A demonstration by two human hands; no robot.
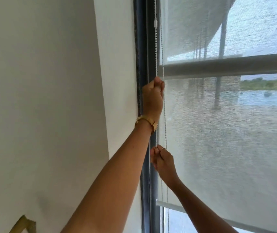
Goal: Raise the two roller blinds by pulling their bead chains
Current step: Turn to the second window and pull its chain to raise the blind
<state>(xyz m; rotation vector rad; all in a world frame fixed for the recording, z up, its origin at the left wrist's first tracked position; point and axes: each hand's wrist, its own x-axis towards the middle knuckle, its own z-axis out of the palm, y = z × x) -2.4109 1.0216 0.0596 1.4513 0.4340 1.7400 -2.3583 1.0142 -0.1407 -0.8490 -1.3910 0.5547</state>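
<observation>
A sheer white roller blind [227, 140] covers the window, and its bottom bar [169, 205] hangs low, with bare glass below it. The white bead chain [156, 47] runs down the blind's left edge beside the dark window frame [144, 47]. My left hand [152, 98], with a gold watch on the wrist, is raised and closed around the chain's front strand. Lower down, my right hand [162, 159] pinches the same strand between its fingertips. The chain's other strand [164, 115] hangs free just right of both hands.
A white wall [50, 98] fills the left half of the view. A horizontal window bar [227, 66] shows through the blind fabric. A wooden object [24, 224] pokes up at the bottom left. Water and a far shore lie outside.
</observation>
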